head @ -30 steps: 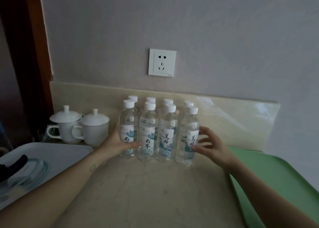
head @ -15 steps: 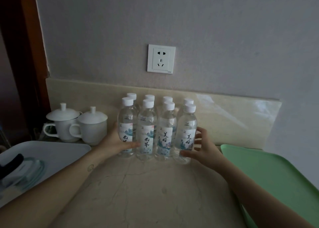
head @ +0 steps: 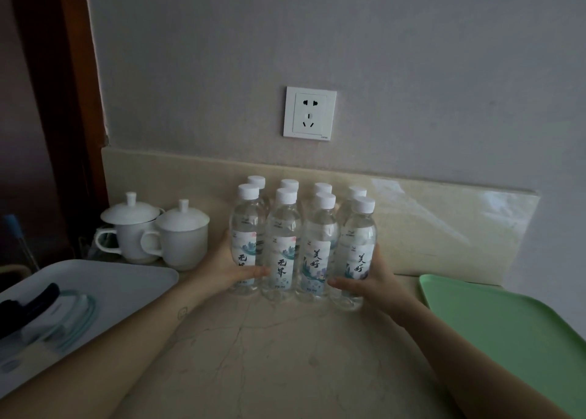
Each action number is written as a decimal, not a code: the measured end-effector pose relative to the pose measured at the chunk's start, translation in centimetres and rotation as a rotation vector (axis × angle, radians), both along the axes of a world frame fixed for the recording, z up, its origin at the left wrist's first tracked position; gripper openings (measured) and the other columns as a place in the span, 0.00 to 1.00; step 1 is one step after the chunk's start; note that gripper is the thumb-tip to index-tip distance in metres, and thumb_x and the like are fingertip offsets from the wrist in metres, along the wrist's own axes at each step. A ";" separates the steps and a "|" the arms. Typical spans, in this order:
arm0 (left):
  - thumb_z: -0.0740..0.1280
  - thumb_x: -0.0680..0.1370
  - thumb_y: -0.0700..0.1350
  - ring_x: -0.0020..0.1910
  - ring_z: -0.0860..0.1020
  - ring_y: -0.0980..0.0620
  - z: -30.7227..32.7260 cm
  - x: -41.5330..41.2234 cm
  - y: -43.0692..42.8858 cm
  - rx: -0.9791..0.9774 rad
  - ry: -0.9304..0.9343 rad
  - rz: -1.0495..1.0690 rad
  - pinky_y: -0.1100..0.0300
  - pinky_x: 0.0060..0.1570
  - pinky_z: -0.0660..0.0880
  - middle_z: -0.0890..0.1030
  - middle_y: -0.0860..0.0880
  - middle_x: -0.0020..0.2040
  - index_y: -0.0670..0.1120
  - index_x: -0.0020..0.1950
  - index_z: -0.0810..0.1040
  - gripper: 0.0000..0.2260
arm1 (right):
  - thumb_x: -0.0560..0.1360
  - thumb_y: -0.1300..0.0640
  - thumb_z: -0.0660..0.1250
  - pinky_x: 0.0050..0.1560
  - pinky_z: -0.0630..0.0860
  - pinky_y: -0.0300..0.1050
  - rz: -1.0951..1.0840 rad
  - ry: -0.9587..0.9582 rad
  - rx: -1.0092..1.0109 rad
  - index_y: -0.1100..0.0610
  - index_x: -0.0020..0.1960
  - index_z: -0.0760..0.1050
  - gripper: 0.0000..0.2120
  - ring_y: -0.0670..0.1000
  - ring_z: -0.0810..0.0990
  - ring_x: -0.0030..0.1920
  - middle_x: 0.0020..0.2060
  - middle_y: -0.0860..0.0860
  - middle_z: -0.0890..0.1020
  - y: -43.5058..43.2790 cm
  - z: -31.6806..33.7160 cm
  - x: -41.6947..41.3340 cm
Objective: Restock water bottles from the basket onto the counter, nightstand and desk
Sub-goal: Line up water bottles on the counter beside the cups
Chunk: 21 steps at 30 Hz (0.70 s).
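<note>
Several clear water bottles [head: 283, 228] with white caps and painted labels stand upright in two tight rows on the beige marble counter [head: 285, 355], against its backsplash. My left hand [head: 222, 269] cups the leftmost front bottle [head: 247, 225], thumb curled across its front. My right hand [head: 377, 282] cups the rightmost front bottle [head: 360, 231] the same way, thumb across its base. The two hands hold the group from both ends. No basket is in view.
Two white lidded cups [head: 158, 234] stand left of the bottles. A white tray [head: 111, 279] with a black item [head: 28, 304] lies at the front left, a green tray [head: 507, 323] at the right. A wall socket [head: 309, 113] sits above the bottles.
My right hand moved left from a spread-fingered hover and now wraps the rightmost front bottle. The left hand has stayed on the leftmost bottle. The bottles stand closer together.
</note>
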State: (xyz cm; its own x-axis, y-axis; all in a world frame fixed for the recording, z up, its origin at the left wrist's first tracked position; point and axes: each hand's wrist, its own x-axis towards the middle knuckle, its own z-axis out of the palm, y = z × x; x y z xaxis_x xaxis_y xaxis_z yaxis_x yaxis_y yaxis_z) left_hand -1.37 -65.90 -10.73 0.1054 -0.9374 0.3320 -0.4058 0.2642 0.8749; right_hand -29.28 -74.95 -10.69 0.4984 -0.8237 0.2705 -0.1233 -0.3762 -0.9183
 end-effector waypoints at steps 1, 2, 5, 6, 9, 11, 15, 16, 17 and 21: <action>0.79 0.67 0.44 0.62 0.78 0.55 0.0 0.0 0.0 0.000 -0.006 -0.004 0.50 0.65 0.74 0.81 0.53 0.62 0.46 0.70 0.70 0.34 | 0.65 0.70 0.77 0.44 0.82 0.45 0.003 0.001 -0.003 0.58 0.71 0.56 0.42 0.52 0.84 0.52 0.59 0.59 0.78 -0.1 0.0 0.0; 0.79 0.67 0.44 0.62 0.78 0.55 0.0 -0.1 -0.1 -0.001 -0.009 -0.007 0.51 0.64 0.74 0.81 0.53 0.62 0.46 0.70 0.70 0.34 | 0.65 0.70 0.77 0.43 0.82 0.45 0.007 0.001 -0.006 0.58 0.70 0.56 0.42 0.52 0.84 0.51 0.58 0.59 0.78 -0.2 0.0 -0.1; 0.79 0.65 0.45 0.62 0.78 0.56 0.0 -0.2 -0.2 -0.004 0.007 -0.002 0.55 0.63 0.75 0.80 0.52 0.63 0.44 0.71 0.68 0.37 | 0.65 0.69 0.77 0.43 0.82 0.47 0.012 0.007 -0.019 0.58 0.70 0.57 0.41 0.52 0.84 0.51 0.57 0.58 0.79 -0.4 -0.1 -0.3; 0.79 0.65 0.45 0.62 0.78 0.57 0.0 -0.3 -0.2 -0.004 0.011 -0.002 0.56 0.63 0.75 0.80 0.52 0.62 0.44 0.71 0.68 0.37 | 0.65 0.69 0.77 0.44 0.82 0.47 0.008 0.006 -0.024 0.58 0.70 0.58 0.41 0.53 0.84 0.52 0.58 0.59 0.79 -0.4 -0.1 -0.4; 0.79 0.66 0.41 0.61 0.79 0.56 -0.1 -0.6 -0.5 -0.019 0.009 -0.007 0.56 0.62 0.75 0.81 0.50 0.62 0.42 0.70 0.68 0.35 | 0.65 0.69 0.78 0.44 0.83 0.49 -0.005 0.015 -0.020 0.57 0.70 0.58 0.42 0.53 0.84 0.51 0.57 0.59 0.79 -0.5 -0.1 -0.7; 0.78 0.67 0.38 0.62 0.78 0.55 -0.1 -0.8 -0.7 -0.031 0.015 -0.012 0.57 0.62 0.75 0.80 0.49 0.63 0.42 0.70 0.68 0.34 | 0.65 0.68 0.78 0.44 0.83 0.53 -0.025 0.026 -0.020 0.56 0.69 0.58 0.41 0.54 0.85 0.49 0.56 0.59 0.79 -0.4 0.0 -0.9; 0.77 0.68 0.35 0.61 0.79 0.55 -0.3 -1.3 -1.1 -0.059 0.011 -0.060 0.65 0.57 0.76 0.80 0.49 0.62 0.41 0.70 0.69 0.32 | 0.65 0.67 0.79 0.45 0.82 0.59 -0.062 0.042 -0.025 0.58 0.69 0.58 0.41 0.56 0.85 0.48 0.56 0.60 0.80 -0.4 0.0 -1.2; 0.77 0.68 0.36 0.61 0.79 0.55 -0.3 -1.4 -1.2 -0.064 0.015 -0.064 0.65 0.57 0.76 0.80 0.49 0.62 0.41 0.70 0.69 0.32 | 0.65 0.66 0.79 0.45 0.82 0.60 -0.068 0.044 -0.027 0.58 0.69 0.59 0.41 0.57 0.85 0.49 0.55 0.60 0.80 -0.4 0.0 -1.2; 0.77 0.68 0.37 0.62 0.79 0.56 -0.3 -1.4 -1.3 -0.068 0.019 -0.068 0.64 0.58 0.76 0.80 0.50 0.63 0.42 0.70 0.68 0.33 | 0.64 0.66 0.79 0.45 0.82 0.60 -0.075 0.040 -0.025 0.59 0.69 0.59 0.41 0.57 0.84 0.49 0.56 0.60 0.80 -0.4 -0.1 -1.2; 0.79 0.68 0.42 0.63 0.78 0.56 -0.5 -1.1 -1.4 -0.064 -0.011 -0.082 0.59 0.62 0.75 0.80 0.53 0.63 0.45 0.71 0.68 0.34 | 0.64 0.65 0.80 0.46 0.82 0.61 -0.094 0.028 -0.025 0.59 0.69 0.59 0.41 0.57 0.84 0.49 0.56 0.60 0.80 -0.3 -0.3 -1.1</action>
